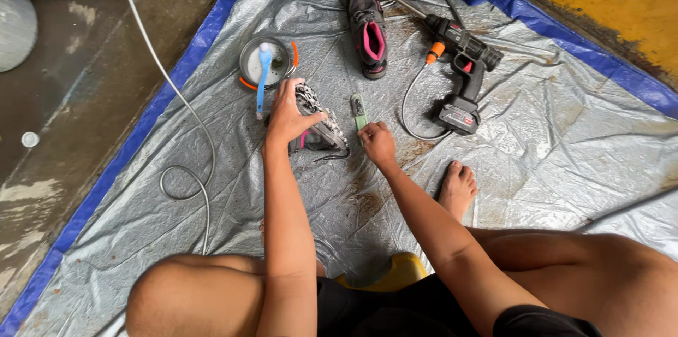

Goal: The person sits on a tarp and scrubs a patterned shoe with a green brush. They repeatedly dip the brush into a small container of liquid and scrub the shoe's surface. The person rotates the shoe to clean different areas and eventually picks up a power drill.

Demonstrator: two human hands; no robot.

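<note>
My left hand [288, 114] grips a grey patterned shoe with pink lining [319, 125] lying on the silver tarp [551, 139]. My right hand [378, 145] closes on the near end of a small green brush [359, 112] that lies on the tarp just right of the shoe. A second dark shoe with pink lining [368, 28] lies farther away, upright on its sole.
A round metal bowl [256, 61] with a blue-handled brush [263, 75] across it sits beyond my left hand. A black cordless spray gun [462, 61] with hose lies at right. My bare foot [458, 187] rests on the tarp. A grey hose [185, 174] loops at left.
</note>
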